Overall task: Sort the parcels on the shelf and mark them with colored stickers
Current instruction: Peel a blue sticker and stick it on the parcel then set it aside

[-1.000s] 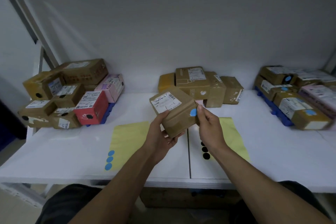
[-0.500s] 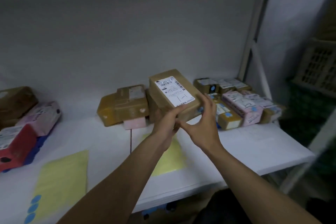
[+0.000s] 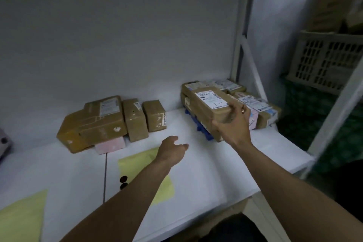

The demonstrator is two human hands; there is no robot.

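My right hand (image 3: pixel 233 127) grips the near end of a brown parcel (image 3: pixel 208 104) with a white label on top. The parcel lies tilted on the right-hand pile (image 3: pixel 259 106), over a blue tray (image 3: pixel 202 129). Whether it rests fully on the pile I cannot tell. My left hand (image 3: pixel 172 150) hovers over the white shelf (image 3: pixel 216 173) with loosely curled fingers and holds nothing. A yellow sheet (image 3: pixel 137 163) with black round stickers (image 3: pixel 123 181) lies under my left forearm. The parcel's blue sticker is hidden.
A middle pile of brown parcels (image 3: pixel 102 122) sits at the back, with a pink parcel (image 3: pixel 111 144) under it. Another yellow sheet (image 3: pixel 21 216) lies front left. The shelf's white upright (image 3: pixel 238 45) and a beige crate (image 3: pixel 330 61) stand to the right.
The view swung right. My right hand carried the brown parcel onto the right pile. My left hand let go of it and dropped back over the shelf.
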